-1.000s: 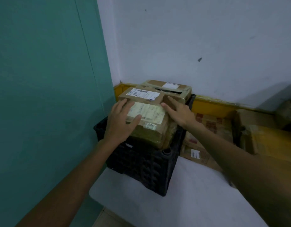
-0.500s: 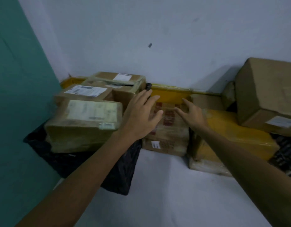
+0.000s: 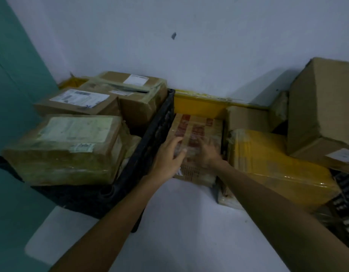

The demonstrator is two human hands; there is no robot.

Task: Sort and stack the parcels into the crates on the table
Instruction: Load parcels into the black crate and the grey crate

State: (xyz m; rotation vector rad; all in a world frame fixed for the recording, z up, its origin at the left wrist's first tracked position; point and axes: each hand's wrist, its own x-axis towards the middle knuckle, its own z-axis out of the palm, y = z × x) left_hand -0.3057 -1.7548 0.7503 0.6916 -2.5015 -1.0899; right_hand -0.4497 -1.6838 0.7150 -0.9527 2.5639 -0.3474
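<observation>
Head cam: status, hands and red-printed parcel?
Left hand rests on red-printed cardboard parcel. Right hand on it, blurred. Parcel sits between black plastic crate and yellow-wrapped parcel.

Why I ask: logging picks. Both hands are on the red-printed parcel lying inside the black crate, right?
No. The head view shows the left hand and right hand on the red-printed parcel, but it lies on the table beside the black crate, not inside it.

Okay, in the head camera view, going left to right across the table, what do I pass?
Black crate stacked with parcels → red-printed parcel, left hand and right hand on it → yellow-wrapped parcel → big brown box.
</observation>
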